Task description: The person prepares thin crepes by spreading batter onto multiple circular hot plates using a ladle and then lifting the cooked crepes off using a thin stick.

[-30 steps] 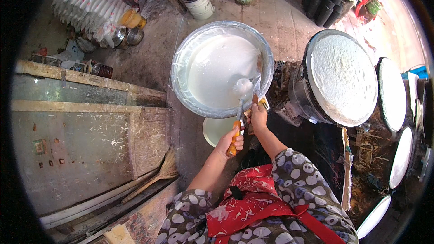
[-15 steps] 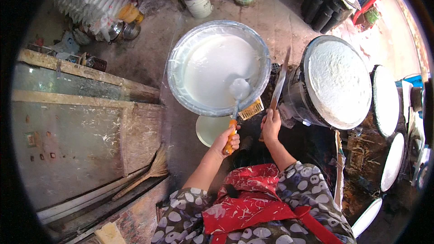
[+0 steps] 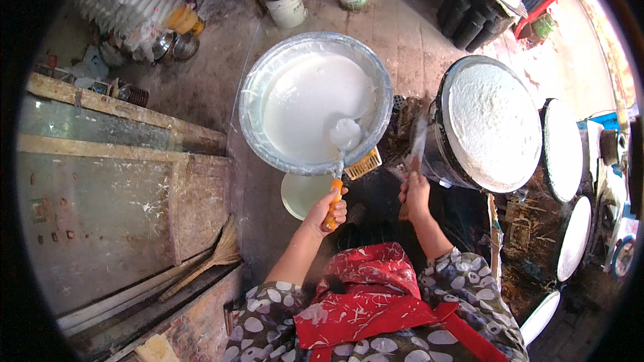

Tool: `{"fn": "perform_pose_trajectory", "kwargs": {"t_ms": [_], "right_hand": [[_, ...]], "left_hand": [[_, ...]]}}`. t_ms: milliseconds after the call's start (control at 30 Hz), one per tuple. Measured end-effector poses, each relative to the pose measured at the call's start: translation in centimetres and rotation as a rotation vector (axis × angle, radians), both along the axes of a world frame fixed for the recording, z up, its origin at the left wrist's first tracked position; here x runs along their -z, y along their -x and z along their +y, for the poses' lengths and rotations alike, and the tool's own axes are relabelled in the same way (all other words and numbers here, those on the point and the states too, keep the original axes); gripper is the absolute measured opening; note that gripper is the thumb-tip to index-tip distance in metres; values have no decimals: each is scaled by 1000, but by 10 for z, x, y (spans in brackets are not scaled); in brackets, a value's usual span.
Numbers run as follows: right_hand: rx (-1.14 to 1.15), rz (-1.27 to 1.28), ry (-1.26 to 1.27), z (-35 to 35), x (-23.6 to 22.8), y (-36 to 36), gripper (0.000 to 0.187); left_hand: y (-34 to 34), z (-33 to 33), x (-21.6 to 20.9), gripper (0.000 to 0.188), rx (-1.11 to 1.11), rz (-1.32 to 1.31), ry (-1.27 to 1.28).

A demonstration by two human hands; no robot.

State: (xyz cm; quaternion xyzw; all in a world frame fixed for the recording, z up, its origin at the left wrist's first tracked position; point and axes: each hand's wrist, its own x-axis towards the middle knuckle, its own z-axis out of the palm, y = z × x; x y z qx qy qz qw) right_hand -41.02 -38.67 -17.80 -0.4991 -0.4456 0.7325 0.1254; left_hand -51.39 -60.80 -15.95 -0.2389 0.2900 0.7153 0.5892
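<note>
My left hand (image 3: 325, 212) is closed around the orange handle of a ladle (image 3: 345, 135). Its bowl rests at the surface of white liquid (image 3: 312, 100) inside a large grey basin (image 3: 247, 110), near the rim closest to me. To the right, my right hand (image 3: 416, 193) grips a long, flat, blade-like stick (image 3: 419, 142), its upper part smeared by motion. That stick points away from me, between the basin and a big round plate (image 3: 493, 127) with a rough white layer on top and a dark edge.
Below the basin sits a pale round tub (image 3: 295, 196), with a yellow slotted piece (image 3: 365, 163) beside it. More white-topped round plates (image 3: 562, 151) line the right. Boards (image 3: 100, 201) and a straw broom (image 3: 225, 248) stand left. Buckets (image 3: 286, 10) are at the back.
The view has shifted, so the surroundings sit a little further left. My right hand has tilted the stick more upright, and it is now blurred. The ladle remains at the liquid's surface.
</note>
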Motion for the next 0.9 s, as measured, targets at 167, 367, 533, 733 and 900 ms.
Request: {"fn": "perform_pose_trajectory", "kwargs": {"t_ms": [167, 367, 533, 733, 900], "right_hand": [[-180, 10, -128, -13, -4, 10, 28], [-255, -70, -119, -36, 8, -30, 26], [-432, -204, -380, -34, 19, -64, 25], [-475, -203, -422, -31, 18, -69, 27], [-521, -105, -112, -33, 7, -39, 31]], "left_hand": [[0, 2, -3, 24, 28, 46, 51], [23, 7, -16, 26, 321, 458, 369], [97, 43, 16, 32, 643, 1049, 650], [145, 21, 83, 37, 1025, 2103, 799], [92, 5, 19, 36, 806, 661, 503]]}}
